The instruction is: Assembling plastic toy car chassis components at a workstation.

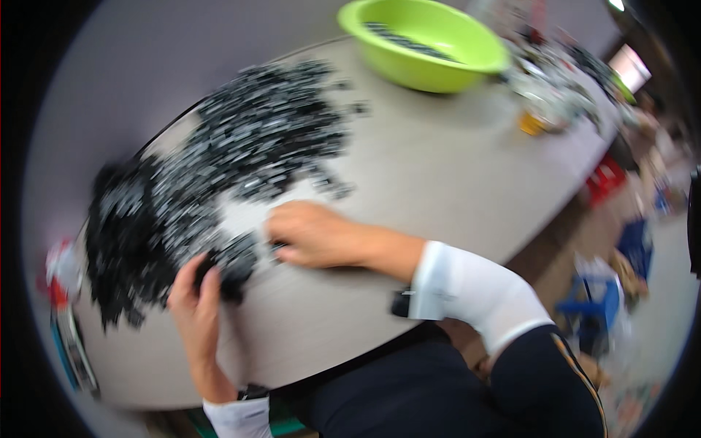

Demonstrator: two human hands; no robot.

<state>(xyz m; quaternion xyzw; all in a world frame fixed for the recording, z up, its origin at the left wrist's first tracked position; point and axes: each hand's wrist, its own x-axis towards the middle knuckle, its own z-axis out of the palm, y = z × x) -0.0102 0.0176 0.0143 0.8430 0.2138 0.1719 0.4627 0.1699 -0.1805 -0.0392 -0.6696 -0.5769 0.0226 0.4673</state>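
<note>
I am looking down at a grey desk (438,182) where a big heap of small black parts (219,168) is spreading across the left half. My left hand (196,292) is lying at the near edge of that heap, its fingers curling around a small clump of black pieces (232,276); that grip is clenching on them, though the blur is hiding how many there are. My right hand (314,233) is resting flat-ish on the desk just beside the left, knuckles up, fingertips touching the edge of the same clump; I cannot tell whether it is grasping anything or lying loose. A white sleeve (475,288) is covering the right forearm.

Further back, a lime-green basin (427,44) is sitting on the desk, well apart from both hands, with a few dark pieces showing inside. To its right a jumble of clutter (555,87) is crowding the far corner, too blurred to name. Between my hands and the basin the heap's loose scatter is lying on the desk.
</note>
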